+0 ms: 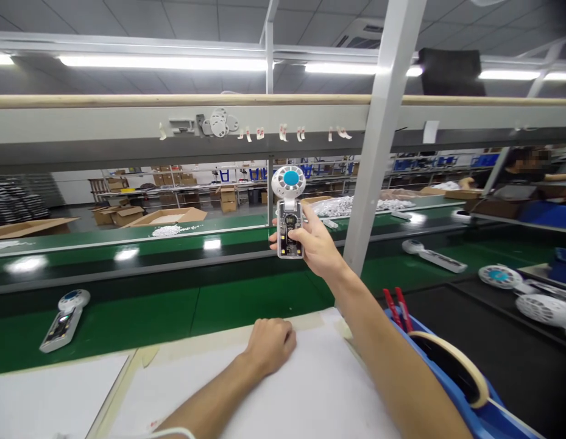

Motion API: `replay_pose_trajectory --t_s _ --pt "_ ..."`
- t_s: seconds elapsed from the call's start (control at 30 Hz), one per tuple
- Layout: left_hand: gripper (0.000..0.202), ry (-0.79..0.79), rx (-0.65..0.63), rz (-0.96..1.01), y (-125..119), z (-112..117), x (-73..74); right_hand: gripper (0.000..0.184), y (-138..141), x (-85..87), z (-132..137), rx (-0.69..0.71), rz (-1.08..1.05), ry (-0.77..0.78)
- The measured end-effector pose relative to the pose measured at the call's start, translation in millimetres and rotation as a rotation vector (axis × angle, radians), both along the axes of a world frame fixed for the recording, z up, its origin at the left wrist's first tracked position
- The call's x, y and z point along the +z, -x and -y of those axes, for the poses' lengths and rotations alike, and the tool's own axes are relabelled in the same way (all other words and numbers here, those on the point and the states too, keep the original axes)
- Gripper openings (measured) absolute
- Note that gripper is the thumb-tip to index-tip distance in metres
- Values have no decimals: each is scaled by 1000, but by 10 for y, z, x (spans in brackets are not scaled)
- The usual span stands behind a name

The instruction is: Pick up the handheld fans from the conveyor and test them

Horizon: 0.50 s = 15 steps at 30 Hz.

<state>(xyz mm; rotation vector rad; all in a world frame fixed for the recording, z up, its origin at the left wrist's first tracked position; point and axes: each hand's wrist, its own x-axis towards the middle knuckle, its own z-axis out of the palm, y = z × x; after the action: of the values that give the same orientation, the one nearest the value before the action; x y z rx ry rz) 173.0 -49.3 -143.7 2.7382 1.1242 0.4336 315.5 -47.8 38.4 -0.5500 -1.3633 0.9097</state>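
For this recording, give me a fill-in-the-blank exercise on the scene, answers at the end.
The right hand holds up a white device whose round head has a ____ centre.
The left hand rests on a work surface coloured ____.
The two slim upright items in the blue bin are ____.
In the picture, the blue bin is to the ____ of the left hand.

Missing words: blue; white; red; right

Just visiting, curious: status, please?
Right fingers grip white round-headed plastic device, blue centre, circuit board showing. Left hand rests on white worktop. Nothing visibly obstructing.
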Motion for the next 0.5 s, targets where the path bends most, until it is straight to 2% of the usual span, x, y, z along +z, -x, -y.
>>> replay_pose_trajectory --t_s 0.17,0.5 --pt "25 -5 -3 11 -5 -5 5 71 114 91 201 -64 19 -93" --pt "24 6 2 -13 -3 0 0 74 253 153 418 -56 7 -81"
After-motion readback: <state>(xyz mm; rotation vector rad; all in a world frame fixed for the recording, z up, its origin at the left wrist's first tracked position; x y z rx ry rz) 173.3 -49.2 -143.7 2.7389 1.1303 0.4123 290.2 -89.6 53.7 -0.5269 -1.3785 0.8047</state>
